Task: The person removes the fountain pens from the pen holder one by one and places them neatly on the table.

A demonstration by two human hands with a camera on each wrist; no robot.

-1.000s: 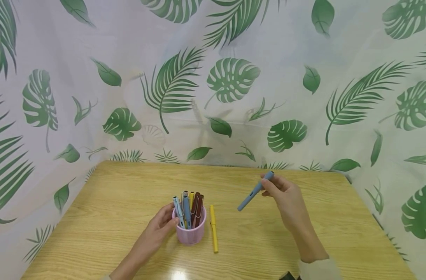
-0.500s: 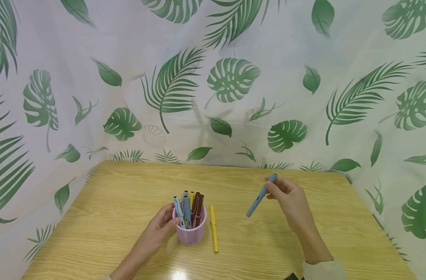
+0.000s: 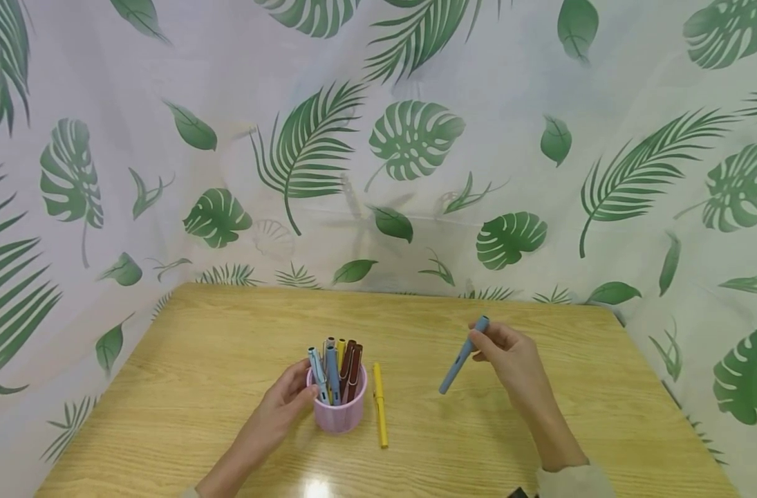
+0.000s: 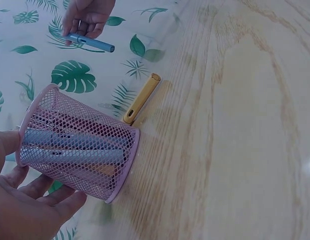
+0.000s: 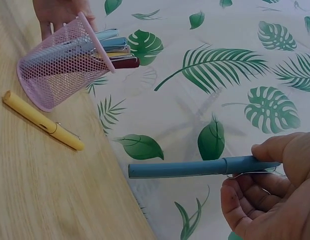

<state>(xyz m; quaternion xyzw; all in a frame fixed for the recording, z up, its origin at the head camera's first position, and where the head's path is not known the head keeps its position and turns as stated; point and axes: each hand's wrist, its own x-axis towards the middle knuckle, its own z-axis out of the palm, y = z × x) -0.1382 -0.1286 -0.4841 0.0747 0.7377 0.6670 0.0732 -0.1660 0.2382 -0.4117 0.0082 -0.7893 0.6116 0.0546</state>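
Observation:
My left hand point(image 3: 283, 400) holds a pink mesh pen cup point(image 3: 339, 419) at its left side, thumb at the rim and fingers along the wall, as the left wrist view shows. Several capped pens stand in the cup: light blue, blue, yellow and dark red ones. To the right, my right hand point(image 3: 513, 358) pinches a blue pen point(image 3: 458, 366) near its clipped cap end, over the table. The pen slants, its free end pointing down and left. In the right wrist view the thumb point(image 5: 275, 150) presses on the cap from above, with the fingers curled below.
A yellow capped pen point(image 3: 380, 408) lies on the wooden table point(image 3: 229, 339) just right of the cup, roughly pointing away from me. Behind the table hangs a white cloth point(image 3: 328, 263) printed with green leaves. A small dark object point(image 3: 518, 493) shows at the bottom edge near the right sleeve.
My right hand has shifted a little to the right and down with the blue pen, which now slants more steeply. My left hand and the cup have stayed in place.

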